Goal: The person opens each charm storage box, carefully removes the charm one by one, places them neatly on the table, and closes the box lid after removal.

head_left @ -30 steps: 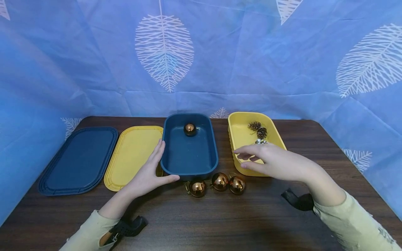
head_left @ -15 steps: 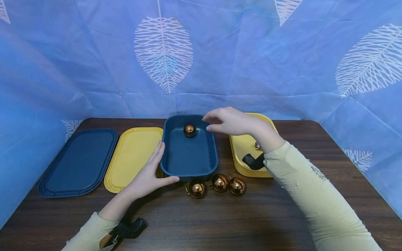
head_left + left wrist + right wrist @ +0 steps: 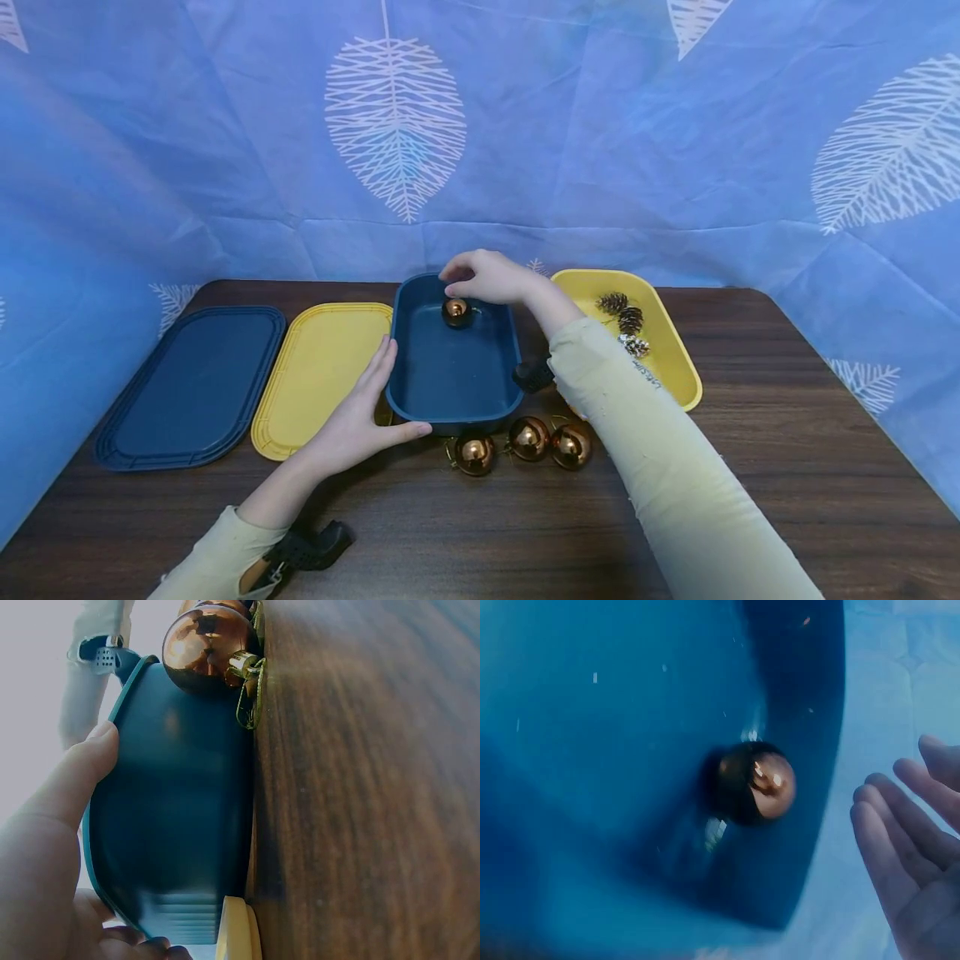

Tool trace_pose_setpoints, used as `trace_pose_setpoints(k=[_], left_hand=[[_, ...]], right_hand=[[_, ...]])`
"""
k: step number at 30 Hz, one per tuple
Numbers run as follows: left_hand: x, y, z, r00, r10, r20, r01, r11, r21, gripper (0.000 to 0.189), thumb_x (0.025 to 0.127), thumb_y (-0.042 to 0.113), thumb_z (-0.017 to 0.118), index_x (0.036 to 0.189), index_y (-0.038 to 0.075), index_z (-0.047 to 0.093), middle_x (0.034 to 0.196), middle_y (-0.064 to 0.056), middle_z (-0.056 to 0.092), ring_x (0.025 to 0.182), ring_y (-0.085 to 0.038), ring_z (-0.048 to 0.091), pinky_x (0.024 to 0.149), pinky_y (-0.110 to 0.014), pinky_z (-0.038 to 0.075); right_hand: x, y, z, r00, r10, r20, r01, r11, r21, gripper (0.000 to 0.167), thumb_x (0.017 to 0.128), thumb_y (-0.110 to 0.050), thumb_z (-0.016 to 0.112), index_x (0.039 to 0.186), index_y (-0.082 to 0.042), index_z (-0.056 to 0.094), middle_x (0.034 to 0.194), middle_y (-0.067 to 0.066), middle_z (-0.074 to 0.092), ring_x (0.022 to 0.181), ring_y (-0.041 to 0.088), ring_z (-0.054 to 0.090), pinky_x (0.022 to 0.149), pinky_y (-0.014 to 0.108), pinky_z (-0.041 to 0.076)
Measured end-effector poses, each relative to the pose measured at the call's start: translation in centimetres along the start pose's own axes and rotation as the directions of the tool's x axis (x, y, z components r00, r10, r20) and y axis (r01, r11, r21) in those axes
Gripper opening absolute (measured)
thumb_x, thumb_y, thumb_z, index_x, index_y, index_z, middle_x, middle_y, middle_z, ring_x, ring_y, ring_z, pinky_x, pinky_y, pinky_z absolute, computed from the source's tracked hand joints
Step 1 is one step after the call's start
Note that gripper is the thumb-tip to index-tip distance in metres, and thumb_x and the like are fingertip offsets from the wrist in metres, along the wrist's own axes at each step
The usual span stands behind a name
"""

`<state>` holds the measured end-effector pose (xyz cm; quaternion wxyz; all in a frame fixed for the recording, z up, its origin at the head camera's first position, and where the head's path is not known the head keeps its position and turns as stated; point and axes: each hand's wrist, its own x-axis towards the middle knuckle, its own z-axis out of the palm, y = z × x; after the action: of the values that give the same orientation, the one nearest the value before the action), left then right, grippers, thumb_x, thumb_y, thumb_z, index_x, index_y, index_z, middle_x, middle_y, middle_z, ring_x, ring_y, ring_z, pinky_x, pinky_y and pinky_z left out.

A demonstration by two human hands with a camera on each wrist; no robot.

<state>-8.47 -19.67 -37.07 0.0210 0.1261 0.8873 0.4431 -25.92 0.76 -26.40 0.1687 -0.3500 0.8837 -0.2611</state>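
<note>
Our left hand point(image 3: 356, 417) rests at the near left corner of the blue box point(image 3: 453, 379), thumb at the near rim and fingers extended along the left wall; we judge that this spread braces two sides at once against sliding. Our right hand point(image 3: 489, 277) is over the far right part of that box, fingers loosely extended and holding nothing we can see; the right wrist view shows a gap between it and the copper bauble point(image 3: 456, 312), which lies inside near the far wall. Three more baubles point(image 3: 528, 438) lie in a row on the table point(image 3: 412, 533) just before the near wall, where we note they would obstruct a slide towards us. To the left, the yellow lid point(image 3: 322, 375) lies flat beside the box, with the blue lid point(image 3: 191, 387) beyond it. To the right, the yellow box point(image 3: 667, 367) contains three pine cones point(image 3: 631, 319); the right sleeve point(image 3: 645, 450) hides its near left part. Behind the table hangs a blue cloth point(image 3: 525, 125) with white leaf prints, limiting room at the far edge
</note>
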Motion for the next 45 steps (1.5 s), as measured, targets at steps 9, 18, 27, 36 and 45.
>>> trace_pose_setpoints(k=[9,18,27,36,45], left_hand=[[0.1,-0.1,-0.1,1.0,-0.001,0.004,0.001,1.0,-0.005,0.114,0.077,0.052,0.075,0.154,0.022,-0.003,0.158,0.007,-0.009,0.144,-0.024,0.0,0.108,-0.059,0.018],[0.1,-0.1,0.0,1.0,-0.001,0.005,0.001,1.0,-0.006,0.113,0.078,0.051,0.075,0.155,0.021,-0.002,0.158,0.007,-0.01,0.144,-0.023,-0.001,0.108,-0.059,0.018],[0.1,-0.1,0.0,1.0,0.018,-0.004,-0.018,1.0,0.013,0.112,0.079,0.045,0.077,0.155,0.018,-0.002,0.159,0.004,-0.009,0.144,-0.026,0.0,0.108,-0.06,0.017],[0.0,-0.2,0.0,1.0,0.003,0.002,-0.003,1.0,0.005,0.114,0.077,0.052,0.075,0.154,0.02,-0.002,0.159,0.003,-0.009,0.144,-0.026,0.0,0.107,-0.06,0.018],[0.1,-0.1,0.0,1.0,0.003,-0.001,-0.003,1.0,0.004,0.115,0.076,0.054,0.074,0.154,0.021,-0.003,0.16,-0.001,-0.007,0.144,-0.024,0.0,0.109,-0.058,0.018]], right_hand=[[1.9,1.0,1.9,0.999,0.032,-0.006,-0.032,0.999,0.018,0.034,0.096,-0.015,0.059,0.127,-0.002,0.059,0.123,0.012,0.059,0.109,0.023,0.055,0.092,0.035,0.045],[2.7,1.3,3.0,0.996,0.085,0.009,-0.083,0.991,-0.108,0.038,0.09,0.004,0.06,0.128,-0.003,0.059,0.124,0.013,0.058,0.115,0.027,0.051,0.088,0.036,0.045],[2.7,1.3,3.4,0.986,0.142,0.089,-0.128,0.981,-0.148,0.044,0.089,-0.002,0.065,0.132,-0.004,0.056,0.125,0.013,0.056,0.111,0.026,0.051,0.086,0.034,0.046],[1.9,-0.9,2.9,0.991,0.102,0.082,-0.087,0.981,-0.171,0.036,0.087,-0.011,0.07,0.119,-0.006,0.055,0.104,0.008,0.056,0.091,0.022,0.052,0.077,0.033,0.046],[-1.8,-3.6,1.3,0.996,-0.009,0.084,0.028,0.972,-0.232,0.041,0.087,-0.023,0.072,0.123,-0.009,0.059,0.106,0.005,0.061,0.094,0.019,0.057,0.079,0.033,0.047]])
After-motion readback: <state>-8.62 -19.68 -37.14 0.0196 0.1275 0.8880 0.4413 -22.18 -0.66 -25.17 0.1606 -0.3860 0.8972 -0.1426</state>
